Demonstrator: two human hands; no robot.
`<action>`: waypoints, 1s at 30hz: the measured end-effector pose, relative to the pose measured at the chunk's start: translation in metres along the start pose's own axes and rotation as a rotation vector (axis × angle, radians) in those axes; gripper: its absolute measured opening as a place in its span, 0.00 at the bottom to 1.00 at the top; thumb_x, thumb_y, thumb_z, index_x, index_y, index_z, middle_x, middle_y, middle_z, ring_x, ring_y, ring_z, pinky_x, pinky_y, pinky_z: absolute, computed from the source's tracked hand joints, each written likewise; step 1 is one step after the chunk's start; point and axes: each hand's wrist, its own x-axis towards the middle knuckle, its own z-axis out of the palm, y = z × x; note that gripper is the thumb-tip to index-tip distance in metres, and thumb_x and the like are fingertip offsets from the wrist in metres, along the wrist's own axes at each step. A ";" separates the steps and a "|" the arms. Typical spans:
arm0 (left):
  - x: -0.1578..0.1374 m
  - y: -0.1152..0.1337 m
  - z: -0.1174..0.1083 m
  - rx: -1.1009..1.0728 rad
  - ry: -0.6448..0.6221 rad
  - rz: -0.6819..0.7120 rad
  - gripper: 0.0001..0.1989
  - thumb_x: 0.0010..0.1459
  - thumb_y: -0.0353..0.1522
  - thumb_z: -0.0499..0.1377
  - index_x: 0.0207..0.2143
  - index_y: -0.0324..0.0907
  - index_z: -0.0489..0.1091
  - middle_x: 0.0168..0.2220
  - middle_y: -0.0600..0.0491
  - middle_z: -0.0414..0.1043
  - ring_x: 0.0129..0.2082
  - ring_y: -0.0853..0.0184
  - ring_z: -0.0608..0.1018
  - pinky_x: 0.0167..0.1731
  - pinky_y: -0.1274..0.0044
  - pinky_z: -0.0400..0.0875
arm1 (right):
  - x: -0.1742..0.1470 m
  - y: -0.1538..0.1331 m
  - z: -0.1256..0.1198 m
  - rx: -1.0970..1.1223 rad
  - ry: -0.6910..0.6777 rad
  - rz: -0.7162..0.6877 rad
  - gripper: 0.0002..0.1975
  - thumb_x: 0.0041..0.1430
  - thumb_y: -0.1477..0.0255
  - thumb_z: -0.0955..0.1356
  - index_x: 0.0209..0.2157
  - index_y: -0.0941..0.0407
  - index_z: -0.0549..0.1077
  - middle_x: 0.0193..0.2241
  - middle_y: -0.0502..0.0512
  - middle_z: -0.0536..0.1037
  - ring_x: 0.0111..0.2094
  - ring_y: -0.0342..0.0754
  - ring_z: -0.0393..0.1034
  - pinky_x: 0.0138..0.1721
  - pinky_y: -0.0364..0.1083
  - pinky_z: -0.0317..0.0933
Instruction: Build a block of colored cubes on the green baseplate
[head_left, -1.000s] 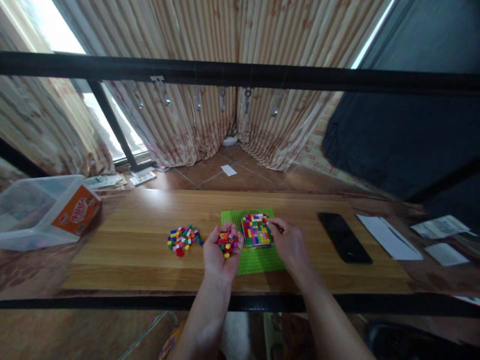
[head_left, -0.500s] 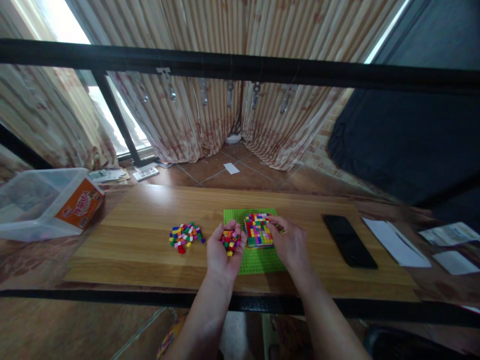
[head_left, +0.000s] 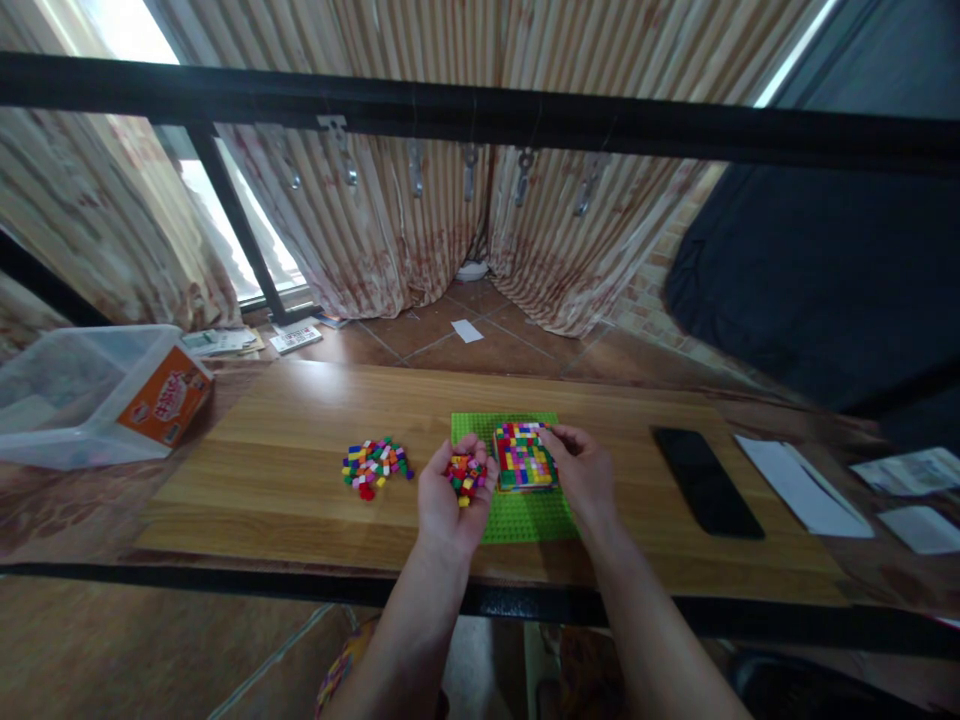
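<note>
My left hand (head_left: pixel 444 492), palm up and cupped, holds a heap of small toy bricks (head_left: pixel 466 474) in red, yellow, orange, green and pink. Just right of it, a square block built of multicoloured bricks (head_left: pixel 526 458) stands on a green studded baseplate (head_left: pixel 529 525). My right hand (head_left: pixel 587 475) is at the block's far right corner, thumb and fingertips brought together at its upper edge. Whether a brick is between those fingertips is too small to tell. A loose pile of coloured bricks (head_left: pixel 375 463) lies on the wooden table left of my left hand.
On the wooden tabletop (head_left: pixel 247 480), a black phone (head_left: pixel 707 482) lies to the right. White paper (head_left: pixel 802 485) rests beyond it. A clear plastic bin (head_left: pixel 97 400) with an orange label stands at the left. A black bar (head_left: pixel 420 105) crosses in front of the curtains, with metal hooks hanging below.
My right hand's fingers have shifted slightly at the block's far right corner. The left hand stays cupped around its bricks. The whole view has moved a little.
</note>
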 end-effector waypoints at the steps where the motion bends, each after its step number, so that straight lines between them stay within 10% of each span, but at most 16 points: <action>1: 0.000 0.000 0.000 0.003 0.001 0.000 0.13 0.60 0.28 0.52 0.26 0.33 0.71 0.25 0.48 0.70 0.24 0.72 0.73 0.28 0.79 0.73 | 0.000 0.000 0.001 0.028 -0.007 0.019 0.20 0.44 0.59 0.72 0.35 0.59 0.77 0.32 0.57 0.80 0.31 0.49 0.74 0.35 0.49 0.68; 15: -0.004 -0.006 0.001 0.000 -0.022 -0.027 0.12 0.60 0.28 0.52 0.27 0.33 0.72 0.27 0.47 0.72 0.25 0.72 0.74 0.29 0.78 0.74 | 0.001 -0.001 0.002 0.094 -0.046 0.036 0.20 0.42 0.58 0.74 0.33 0.59 0.77 0.30 0.57 0.80 0.30 0.49 0.73 0.34 0.49 0.68; 21: -0.009 -0.011 0.005 -0.017 -0.057 -0.040 0.12 0.60 0.29 0.52 0.29 0.33 0.73 0.29 0.45 0.73 0.27 0.70 0.75 0.33 0.76 0.75 | -0.021 -0.030 -0.005 -0.141 0.080 -0.327 0.14 0.55 0.61 0.68 0.36 0.56 0.77 0.34 0.56 0.78 0.32 0.48 0.71 0.36 0.49 0.65; 30: -0.012 -0.011 0.005 0.004 -0.127 -0.091 0.15 0.62 0.33 0.51 0.28 0.34 0.72 0.28 0.48 0.72 0.28 0.70 0.75 0.33 0.79 0.73 | -0.077 -0.070 -0.002 -0.165 -0.542 -0.551 0.07 0.56 0.72 0.69 0.39 0.51 0.77 0.37 0.53 0.77 0.41 0.48 0.72 0.44 0.48 0.65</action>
